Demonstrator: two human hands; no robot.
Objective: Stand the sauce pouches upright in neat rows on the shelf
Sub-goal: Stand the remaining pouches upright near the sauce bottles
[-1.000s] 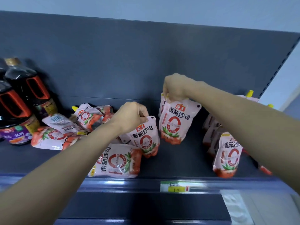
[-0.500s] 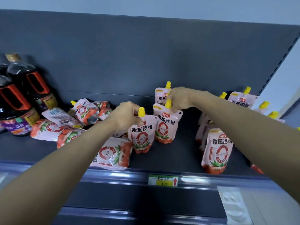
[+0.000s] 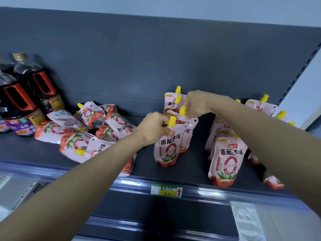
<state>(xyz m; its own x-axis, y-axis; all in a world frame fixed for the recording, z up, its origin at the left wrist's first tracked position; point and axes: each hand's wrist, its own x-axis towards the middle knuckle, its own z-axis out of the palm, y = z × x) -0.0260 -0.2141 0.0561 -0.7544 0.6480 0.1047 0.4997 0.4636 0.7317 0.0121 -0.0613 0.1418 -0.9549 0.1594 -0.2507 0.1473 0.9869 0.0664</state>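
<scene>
Toppled pouches left, upright pouches right, on shelf.

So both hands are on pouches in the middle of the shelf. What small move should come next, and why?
Probably let go with both hands. The left hand grips the front pouch by its top and the right hand grips the pouch behind it; both seem to stand upright on the shelf, one behind the other. The pile lying flat to the left waits next.

One head-worn wide-angle view; it faces forward and slightly down at the shelf, from close in.
</scene>
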